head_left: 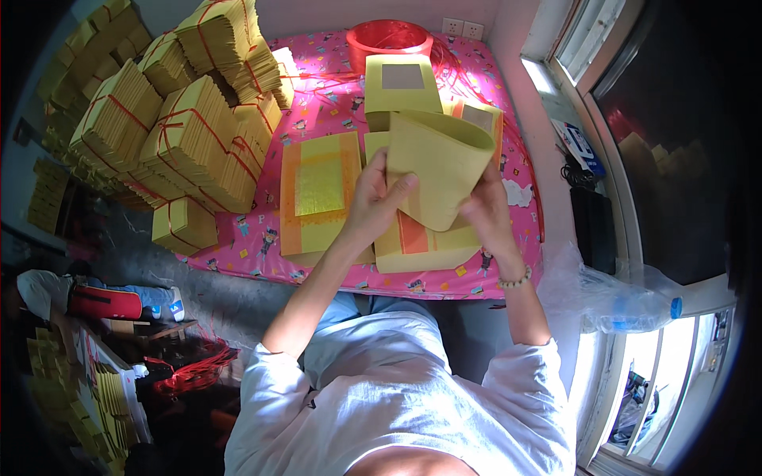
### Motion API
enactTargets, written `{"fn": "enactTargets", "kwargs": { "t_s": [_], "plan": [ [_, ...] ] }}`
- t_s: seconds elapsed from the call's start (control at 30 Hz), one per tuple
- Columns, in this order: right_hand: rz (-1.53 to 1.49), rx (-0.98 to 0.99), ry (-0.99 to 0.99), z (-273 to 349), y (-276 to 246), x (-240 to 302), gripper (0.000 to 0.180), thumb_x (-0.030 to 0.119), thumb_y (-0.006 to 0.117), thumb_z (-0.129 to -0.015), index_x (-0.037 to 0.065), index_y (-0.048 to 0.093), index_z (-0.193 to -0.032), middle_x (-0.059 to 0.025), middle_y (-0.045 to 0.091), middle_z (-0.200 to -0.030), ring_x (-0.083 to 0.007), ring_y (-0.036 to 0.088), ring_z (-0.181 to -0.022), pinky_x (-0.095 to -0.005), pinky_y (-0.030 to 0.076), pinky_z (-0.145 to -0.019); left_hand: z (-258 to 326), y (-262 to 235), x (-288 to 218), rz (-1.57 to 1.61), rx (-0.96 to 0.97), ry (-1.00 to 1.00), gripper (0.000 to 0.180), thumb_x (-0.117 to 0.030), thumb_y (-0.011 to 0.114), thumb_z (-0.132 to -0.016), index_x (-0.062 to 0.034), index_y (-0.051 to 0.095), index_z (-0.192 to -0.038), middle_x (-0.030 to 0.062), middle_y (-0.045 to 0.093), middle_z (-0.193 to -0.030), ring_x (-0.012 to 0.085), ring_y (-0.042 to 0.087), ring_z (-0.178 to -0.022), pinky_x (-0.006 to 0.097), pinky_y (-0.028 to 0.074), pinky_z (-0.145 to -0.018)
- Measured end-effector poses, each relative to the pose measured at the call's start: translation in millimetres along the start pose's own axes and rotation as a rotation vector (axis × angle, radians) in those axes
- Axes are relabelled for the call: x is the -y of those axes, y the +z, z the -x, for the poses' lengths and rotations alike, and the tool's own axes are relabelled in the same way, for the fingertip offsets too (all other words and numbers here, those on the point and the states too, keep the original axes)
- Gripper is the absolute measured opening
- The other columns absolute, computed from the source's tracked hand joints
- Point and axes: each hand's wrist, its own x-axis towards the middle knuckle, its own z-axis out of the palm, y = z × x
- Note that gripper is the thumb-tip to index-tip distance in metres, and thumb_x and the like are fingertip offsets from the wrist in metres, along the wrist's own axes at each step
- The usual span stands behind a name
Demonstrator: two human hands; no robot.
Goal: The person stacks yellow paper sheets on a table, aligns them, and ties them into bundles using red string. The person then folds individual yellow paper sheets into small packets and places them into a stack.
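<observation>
Both hands hold a thin sheaf of yellow paper [438, 170], bent into a curve above the pink table. My left hand [379, 194] grips its left edge with the thumb in front. At its lower right edge, my right hand [488, 210] pinches the paper, some fingers hidden behind it and the thumb slightly blurred. Below the sheaf lies a stack of yellow paper with an orange band [429, 252], partly covered. Left of it sits a stack bearing a shiny gold square [320, 186]. Farther back, another stack carries a grey-silver square [403, 77].
Tied bundles of yellow paper [186, 131] pile up at the table's left. A red basin [389, 36] stands at the back among red strands [460, 67]. A plastic bottle [647, 309] lies by the window at right. Another person [87, 293] is at lower left.
</observation>
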Motion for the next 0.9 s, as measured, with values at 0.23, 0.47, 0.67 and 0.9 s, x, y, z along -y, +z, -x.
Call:
{"fn": "enactTargets", "kwargs": {
  "t_s": [0.23,0.47,0.67,0.9],
  "plan": [
    [0.038,-0.084,0.097,2,0,-9,0.058,-0.001,0.062,-0.085,0.0,0.034,-0.135,-0.0076,0.05,-0.125,-0.0152,0.05,-0.116,-0.03,0.042,-0.096,-3,5,0,-0.24,0.028,-0.003,0.035,-0.008,0.057,-0.09,0.0006,0.046,-0.122,0.0074,0.057,-0.116,0.0121,0.054,-0.106,0.028,0.044,-0.09],
    [-0.036,-0.086,0.296,-15,-4,-1,0.039,0.014,0.06,-0.09,-0.004,0.048,-0.123,-0.0104,0.061,-0.114,-0.0131,0.06,-0.1,-0.0261,0.049,-0.086,-18,5,-29,-0.08,0.086,-0.302,0.043,-0.018,0.058,-0.092,-0.0008,0.043,-0.129,0.0064,0.057,-0.118,0.0117,0.054,-0.108,0.028,0.045,-0.09],
    [-0.255,-0.111,0.499,-20,-8,0,0.041,0.017,0.062,-0.089,-0.005,0.049,-0.122,-0.0106,0.06,-0.114,-0.0128,0.06,-0.1,-0.0262,0.049,-0.085,-25,9,-24,0.05,-0.039,-0.467,0.043,-0.023,0.052,-0.096,-0.0012,0.04,-0.131,0.0082,0.055,-0.122,0.0147,0.055,-0.109,0.029,0.046,-0.091],
    [-0.25,-0.098,0.489,-17,-11,-1,0.042,0.016,0.063,-0.089,-0.005,0.048,-0.123,-0.0112,0.06,-0.115,-0.0135,0.06,-0.102,-0.0262,0.049,-0.086,-24,5,-16,0.041,0.009,-0.397,0.04,-0.02,0.051,-0.096,-0.001,0.039,-0.129,0.0096,0.054,-0.121,0.0157,0.055,-0.11,0.03,0.045,-0.092]
  ]
}}
